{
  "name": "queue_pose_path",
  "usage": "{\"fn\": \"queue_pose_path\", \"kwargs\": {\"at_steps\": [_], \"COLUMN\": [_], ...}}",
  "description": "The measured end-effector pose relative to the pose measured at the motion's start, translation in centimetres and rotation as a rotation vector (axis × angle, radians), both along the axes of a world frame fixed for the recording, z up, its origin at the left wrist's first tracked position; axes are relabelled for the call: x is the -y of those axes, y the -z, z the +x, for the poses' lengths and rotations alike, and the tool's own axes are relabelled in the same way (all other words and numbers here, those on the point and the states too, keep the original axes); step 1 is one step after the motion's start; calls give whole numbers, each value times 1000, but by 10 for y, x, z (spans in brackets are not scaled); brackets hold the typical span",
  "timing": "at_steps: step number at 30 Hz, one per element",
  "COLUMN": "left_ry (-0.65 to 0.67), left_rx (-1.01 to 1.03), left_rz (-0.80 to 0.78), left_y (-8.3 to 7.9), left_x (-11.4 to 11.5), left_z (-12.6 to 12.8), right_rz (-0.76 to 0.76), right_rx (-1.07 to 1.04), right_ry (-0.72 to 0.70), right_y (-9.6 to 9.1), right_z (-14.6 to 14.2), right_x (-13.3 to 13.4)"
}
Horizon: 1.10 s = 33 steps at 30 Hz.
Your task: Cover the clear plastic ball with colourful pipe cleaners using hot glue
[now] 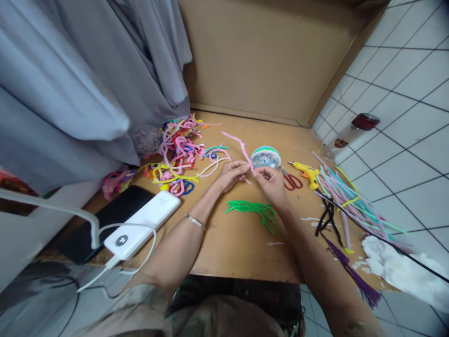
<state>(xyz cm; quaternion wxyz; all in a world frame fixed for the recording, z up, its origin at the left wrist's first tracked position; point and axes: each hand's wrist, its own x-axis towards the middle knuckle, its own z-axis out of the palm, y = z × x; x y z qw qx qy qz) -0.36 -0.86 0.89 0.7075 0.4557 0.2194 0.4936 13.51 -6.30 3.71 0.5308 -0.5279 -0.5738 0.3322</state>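
A pink pipe cleaner (243, 149) is pinched between both hands above the middle of the table. Its long bent end points up and to the left; a short end pokes out below the fingers. My left hand (231, 175) is closed on it, thumb against fingertips. Close beside it, my right hand (270, 183) also pinches the pipe cleaner. Just below the hands lies a bunch of green pipe cleaners (249, 207), twisted together. Behind my right hand sits a round clear container (265, 158) with a green-and-blue edge, next to red-handled scissors (293, 181).
Colourful pipe cleaners (182, 152) are heaped at the left. A white power bank (143, 224) with a cable overlaps a black phone-like slab (105, 224). On the right are a yellow glue gun (307, 173), straight pipe cleaners (351, 201), a purple tassel (351, 271) and white stuffing (403, 271).
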Motion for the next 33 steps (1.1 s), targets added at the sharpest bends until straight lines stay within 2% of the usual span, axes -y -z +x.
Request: {"fn": "queue_pose_path", "kwargs": {"at_steps": [8, 13, 16, 18, 21, 24, 26, 29, 33], "left_ry": [48, 43, 22, 4, -36, -52, -46, -47, -63], "left_rx": [39, 96, 101, 123, 157, 159, 147, 138, 137], "left_rz": [-27, -66, -78, -85, -91, -93, -105, -129, -143], "left_y": [0, -2, -1, 0, 2, 4, 4, 3, 3], "left_x": [0, -1, -2, -4, -7, -9, -8, -7, -8], "left_z": [-2, -6, -8, -9, -11, -11, -10, -9, -9], "right_rz": [39, -5, 18, 72, 115, -12, -200, -432, -426], "right_rx": [87, 88, 160, 278, 519, 832, 1043, 1238, 1302], "right_ry": [1, -92, -121, -52, 249, 552, 625, 546, 449], "right_y": [2, 8, 6, 1, -10, -15, -12, -2, 7], "right_z": [3, 1, 2, 8, 31, 60, 74, 83, 83], "right_x": [1, 0, 1, 1, -2, -9, -12, -14, -13]}}
